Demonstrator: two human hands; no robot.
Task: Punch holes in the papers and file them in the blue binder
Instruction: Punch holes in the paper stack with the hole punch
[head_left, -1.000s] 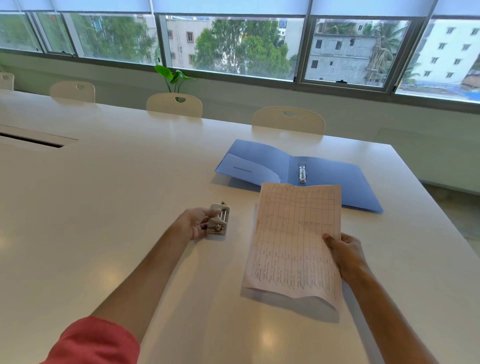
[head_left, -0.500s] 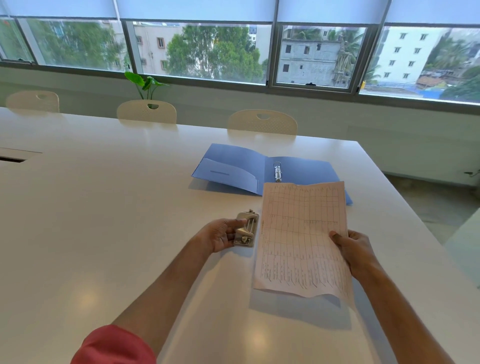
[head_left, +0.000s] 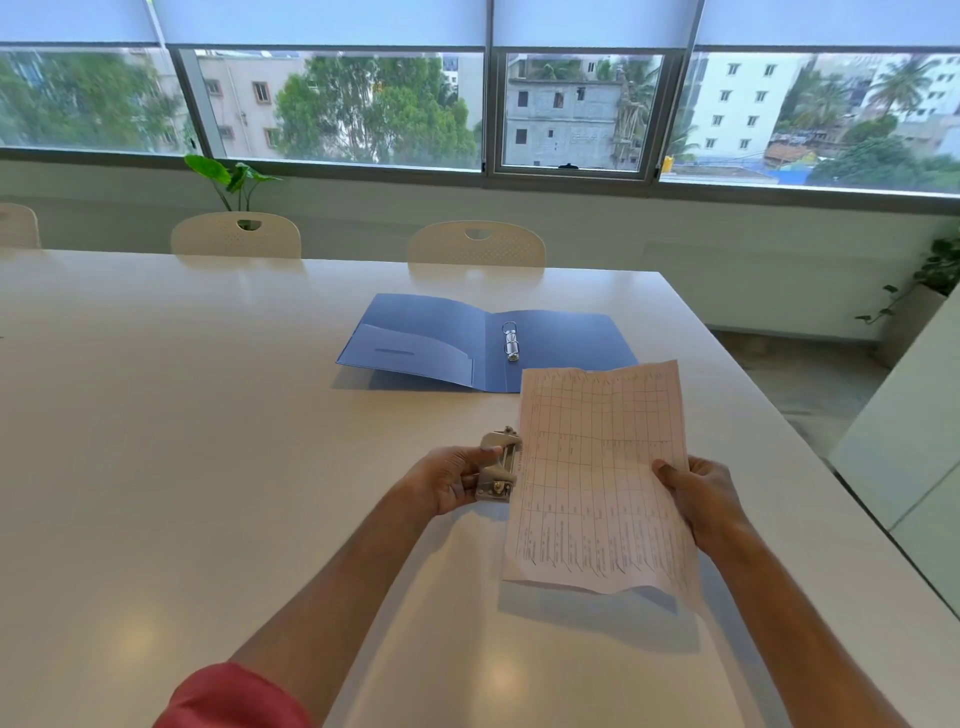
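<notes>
Your biggest risk right now is a crooked or shallow punch: the papers (head_left: 597, 478) hang in the air from one side only, so their left edge may enter the hole punch (head_left: 497, 465) at a slant or not reach the back of the slot, and the holes would then miss the binder's rings (head_left: 511, 340). The sheets also sag and curl along the lower edge, which suggests they could buckle if you push them in too fast. A second risk is the punch itself twisting, since it is lifted or tipped off the counter (head_left: 208, 467) rather than sitting flat; pressing it in that state could shift the paper mid-stroke. Your left hand (head_left: 449, 483) wraps its grip around the punch, thumb over the top and fingers underneath, forearm reaching straight ahead from a red sleeve. Your right hand (head_left: 698, 501) pinches the papers at their right edge, thumb on the printed face, holding them tilted up so the left edge touches or just meets the punch's mouth. The blue binder (head_left: 431, 343) lies open and flat farther back on the counter, rings exposed, apart from both hands.
</notes>
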